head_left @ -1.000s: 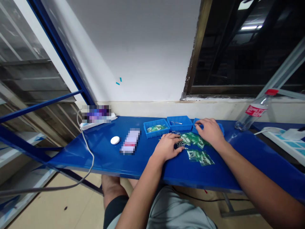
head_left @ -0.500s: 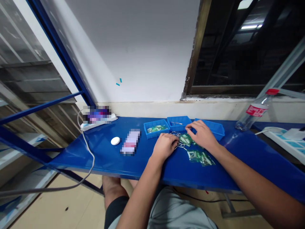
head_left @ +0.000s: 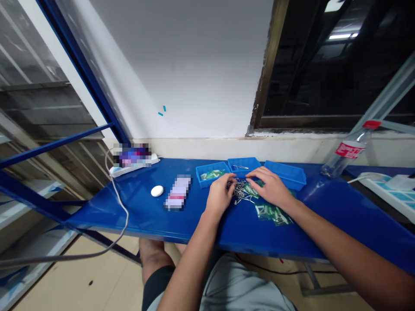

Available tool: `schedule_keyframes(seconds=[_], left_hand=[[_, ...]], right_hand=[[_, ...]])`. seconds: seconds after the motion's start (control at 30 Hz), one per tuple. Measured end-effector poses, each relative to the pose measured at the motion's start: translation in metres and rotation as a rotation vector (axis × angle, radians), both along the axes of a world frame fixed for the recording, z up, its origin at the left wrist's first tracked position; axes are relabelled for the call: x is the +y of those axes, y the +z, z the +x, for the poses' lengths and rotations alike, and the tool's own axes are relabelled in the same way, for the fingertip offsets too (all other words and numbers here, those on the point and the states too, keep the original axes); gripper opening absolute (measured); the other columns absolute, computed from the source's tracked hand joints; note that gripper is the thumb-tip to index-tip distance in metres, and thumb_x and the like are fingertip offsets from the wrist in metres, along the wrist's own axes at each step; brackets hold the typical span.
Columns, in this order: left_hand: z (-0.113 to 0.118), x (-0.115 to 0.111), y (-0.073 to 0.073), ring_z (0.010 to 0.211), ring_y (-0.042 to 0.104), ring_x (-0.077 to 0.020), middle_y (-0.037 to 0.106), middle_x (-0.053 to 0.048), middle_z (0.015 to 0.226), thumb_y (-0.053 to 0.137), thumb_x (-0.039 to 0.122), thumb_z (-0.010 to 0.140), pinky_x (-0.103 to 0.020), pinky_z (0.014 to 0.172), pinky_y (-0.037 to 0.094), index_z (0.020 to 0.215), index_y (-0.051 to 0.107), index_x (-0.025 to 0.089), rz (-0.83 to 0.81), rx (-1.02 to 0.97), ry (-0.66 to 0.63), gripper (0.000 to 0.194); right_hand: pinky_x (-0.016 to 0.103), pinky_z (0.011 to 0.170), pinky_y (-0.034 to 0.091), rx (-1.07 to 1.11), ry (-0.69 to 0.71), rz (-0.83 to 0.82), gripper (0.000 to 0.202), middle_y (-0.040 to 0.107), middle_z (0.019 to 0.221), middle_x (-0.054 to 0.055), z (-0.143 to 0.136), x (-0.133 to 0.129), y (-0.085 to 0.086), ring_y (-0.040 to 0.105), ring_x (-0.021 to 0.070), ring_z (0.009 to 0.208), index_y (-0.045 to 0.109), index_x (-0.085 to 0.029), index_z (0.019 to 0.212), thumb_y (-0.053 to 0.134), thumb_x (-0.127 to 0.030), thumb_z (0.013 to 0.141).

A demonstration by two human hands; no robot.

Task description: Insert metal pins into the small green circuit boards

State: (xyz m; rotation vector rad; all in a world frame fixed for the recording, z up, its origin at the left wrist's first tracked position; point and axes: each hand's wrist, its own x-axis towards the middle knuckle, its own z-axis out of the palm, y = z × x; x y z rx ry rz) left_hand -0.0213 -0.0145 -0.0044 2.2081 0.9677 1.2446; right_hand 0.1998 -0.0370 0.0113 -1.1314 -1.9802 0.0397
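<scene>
Over a pile of thin metal pins (head_left: 241, 193), my left hand (head_left: 221, 191) is curled with its fingertips drawn toward the thumb. Across from it, my right hand (head_left: 270, 186) has its bent fingers and thumb close together at the pile's far side. Whatever the fingertips of either hand pinch is too small to make out. Small clear-and-green packets (head_left: 272, 214) lie beneath and in front of my right hand, and some touch the pins.
Behind the hands stand three blue trays: one with green packets (head_left: 212, 169), one with a few pins (head_left: 243, 162), and one at right (head_left: 288, 175). A phone (head_left: 178, 192), white oval object (head_left: 157, 191), power strip (head_left: 136, 166) and bottle (head_left: 350, 149) are also on the blue table (head_left: 129, 211).
My left hand has lifted slightly away from the pins, uncovering more of them. My right hand has shifted a little left and lower, and the two hands' fingertips are nearer each other.
</scene>
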Motion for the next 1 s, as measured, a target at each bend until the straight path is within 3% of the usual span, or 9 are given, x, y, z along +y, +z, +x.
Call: schedule_keyframes(seconds=[0.1, 0.27, 0.4, 0.6, 0.73, 0.83, 1.0], left_hand=[[0.002, -0.001, 0.001, 0.1, 0.075, -0.0187, 0.078, -0.005, 0.109, 0.061, 0.01, 0.096, -0.033, 0.095, 0.059, 0.134, 0.059, 0.023, -0.038, -0.052, -0.065, 0.04], [0.004, -0.003, 0.002, 0.102, 0.076, -0.0196, 0.078, -0.005, 0.109, 0.064, 0.013, 0.095, -0.035, 0.096, 0.061, 0.133, 0.06, 0.025, -0.067, -0.111, -0.095, 0.04], [0.004, -0.004, 0.004, 0.1, 0.077, -0.0186, 0.079, -0.005, 0.106, 0.064, 0.011, 0.095, -0.033, 0.095, 0.062, 0.134, 0.062, 0.025, -0.136, -0.191, -0.148, 0.042], [0.009, -0.007, 0.005, 0.098, 0.077, -0.018, 0.076, -0.009, 0.116, 0.066, 0.016, 0.093, -0.031, 0.089, 0.064, 0.147, 0.051, 0.022, -0.178, -0.222, -0.194, 0.056], [0.01, -0.006, 0.001, 0.104, 0.076, -0.0192, 0.076, -0.008, 0.117, 0.067, 0.011, 0.089, -0.033, 0.093, 0.063, 0.145, 0.054, 0.022, -0.152, -0.148, -0.195, 0.059], [0.009, -0.004, 0.001, 0.101, 0.076, -0.0195, 0.078, -0.007, 0.111, 0.067, 0.013, 0.091, -0.034, 0.092, 0.064, 0.139, 0.06, 0.022, -0.162, -0.149, -0.157, 0.049], [0.008, -0.003, 0.005, 0.094, 0.077, -0.0179, 0.079, -0.006, 0.107, 0.066, 0.014, 0.092, -0.032, 0.091, 0.063, 0.13, 0.065, 0.021, -0.169, -0.289, -0.11, 0.039]], right_hand=[[0.046, 0.086, 0.055, 0.068, 0.044, -0.051, 0.018, 0.076, 0.103, 0.007, -0.011, -0.005, 0.001, 0.067, 0.0281, 0.092, 0.075, -0.029, 0.106, 0.06, -0.037, 0.098], [0.04, 0.076, 0.056, 0.091, 0.035, -0.113, 0.017, 0.075, 0.096, 0.006, -0.019, -0.007, -0.003, 0.066, 0.0246, 0.079, 0.074, -0.028, 0.104, 0.062, -0.037, 0.095], [0.037, 0.073, 0.054, 0.09, 0.01, -0.115, 0.014, 0.074, 0.093, 0.004, -0.02, -0.007, -0.006, 0.065, 0.0228, 0.077, 0.069, -0.027, 0.103, 0.063, -0.031, 0.09], [0.035, 0.068, 0.052, 0.148, 0.004, -0.14, 0.03, 0.069, 0.085, 0.002, -0.022, -0.009, -0.006, 0.06, 0.0204, 0.07, 0.067, -0.026, 0.11, 0.064, -0.02, 0.081], [0.035, 0.069, 0.056, 0.368, 0.051, -0.241, 0.012, 0.073, 0.088, 0.005, -0.021, -0.006, -0.008, 0.067, 0.0219, 0.075, 0.07, -0.024, 0.098, 0.067, -0.03, 0.088], [0.038, 0.076, 0.06, 0.499, 0.065, -0.325, 0.019, 0.077, 0.094, 0.007, -0.02, -0.003, -0.01, 0.073, 0.0249, 0.084, 0.072, -0.023, 0.095, 0.073, -0.041, 0.089], [0.038, 0.076, 0.057, 0.348, 0.004, -0.279, 0.022, 0.078, 0.093, 0.006, -0.021, -0.004, -0.009, 0.073, 0.025, 0.083, 0.077, -0.024, 0.095, 0.068, -0.045, 0.095]])
